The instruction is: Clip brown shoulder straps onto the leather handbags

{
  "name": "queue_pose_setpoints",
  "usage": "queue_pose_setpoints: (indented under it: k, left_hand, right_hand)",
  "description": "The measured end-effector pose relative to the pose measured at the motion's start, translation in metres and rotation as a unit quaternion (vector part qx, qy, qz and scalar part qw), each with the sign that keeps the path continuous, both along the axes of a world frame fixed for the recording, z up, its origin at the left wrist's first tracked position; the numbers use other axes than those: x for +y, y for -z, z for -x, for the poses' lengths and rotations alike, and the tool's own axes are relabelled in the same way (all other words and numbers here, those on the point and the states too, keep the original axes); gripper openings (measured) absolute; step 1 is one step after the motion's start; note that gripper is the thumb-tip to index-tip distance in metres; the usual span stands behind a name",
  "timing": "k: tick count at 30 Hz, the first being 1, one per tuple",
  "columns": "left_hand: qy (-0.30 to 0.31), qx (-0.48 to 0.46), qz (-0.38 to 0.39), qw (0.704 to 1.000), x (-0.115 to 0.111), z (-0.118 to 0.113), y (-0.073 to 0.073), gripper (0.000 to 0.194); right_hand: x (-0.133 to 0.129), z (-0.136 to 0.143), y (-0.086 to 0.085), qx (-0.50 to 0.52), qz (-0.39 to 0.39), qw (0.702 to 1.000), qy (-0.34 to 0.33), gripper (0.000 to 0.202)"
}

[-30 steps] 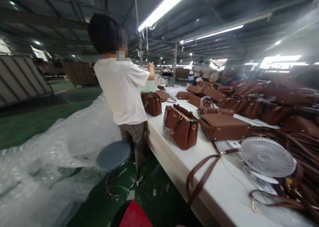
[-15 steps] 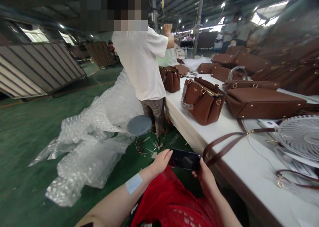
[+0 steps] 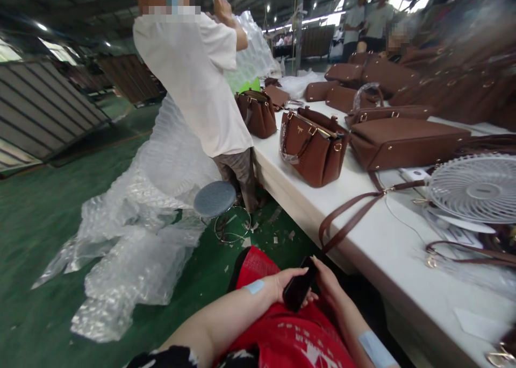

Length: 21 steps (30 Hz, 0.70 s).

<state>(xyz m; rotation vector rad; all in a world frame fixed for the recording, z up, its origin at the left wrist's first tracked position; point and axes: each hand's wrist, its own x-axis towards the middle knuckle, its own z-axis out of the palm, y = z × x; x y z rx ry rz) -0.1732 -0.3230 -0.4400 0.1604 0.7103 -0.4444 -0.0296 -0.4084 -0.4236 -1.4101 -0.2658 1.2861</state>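
A dark smartphone (image 3: pixel 297 288) is held low over my lap, tilted, with its screen dark. My left hand (image 3: pixel 284 283) is closed round its lower left side, thumb across the edge. My right hand (image 3: pixel 324 277) grips the phone's upper right end, its fingers partly hidden. Beneath both hands lies a red apron (image 3: pixel 298 333) with white print. To the right, a brown strap (image 3: pixel 346 225) droops over the edge of the white table (image 3: pixel 294 190), close to my right hand but apart from it.
Brown handbags (image 3: pixel 312 150) and a white fan (image 3: pixel 479 188) stand on the table. A person in a white shirt (image 3: pixel 197 83) works at its far end, lifting bubble wrap (image 3: pixel 253 45). More bubble wrap (image 3: pixel 137 233) spreads over the green floor beside a round stool (image 3: pixel 215 198).
The phone has turned from sideways to nearly upright and come lower, my hands closer together. The person ahead has raised a sheet of bubble wrap. My view has shifted slightly right and down.
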Motion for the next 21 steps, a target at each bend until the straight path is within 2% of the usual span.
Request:
queue_pose_setpoints:
  k: [3,6,12,17,21]
  left_hand:
    - [0.020,0.041,-0.014,0.999,0.001,-0.002,0.012,0.060]
    - [0.023,0.055,-0.036,0.998,0.003,-0.006,0.016,0.057]
    - [-0.035,0.058,-0.039,0.997,0.006,-0.013,0.022,0.059]
    - [-0.085,0.071,-0.047,0.993,0.011,-0.011,0.026,0.057]
    - [-0.097,0.060,-0.033,0.993,0.018,-0.010,0.024,0.066]
  right_hand:
    - [-0.010,0.001,0.013,0.015,0.019,1.000,0.012,0.056]
    - [-0.015,0.000,0.022,0.015,0.021,1.000,0.009,0.058]
    - [-0.005,-0.010,0.033,-0.015,0.035,0.999,-0.004,0.071]
    - [0.013,-0.015,0.036,-0.013,0.047,0.999,-0.014,0.069]
    - [0.017,-0.014,0.038,-0.023,0.050,0.998,-0.011,0.072]
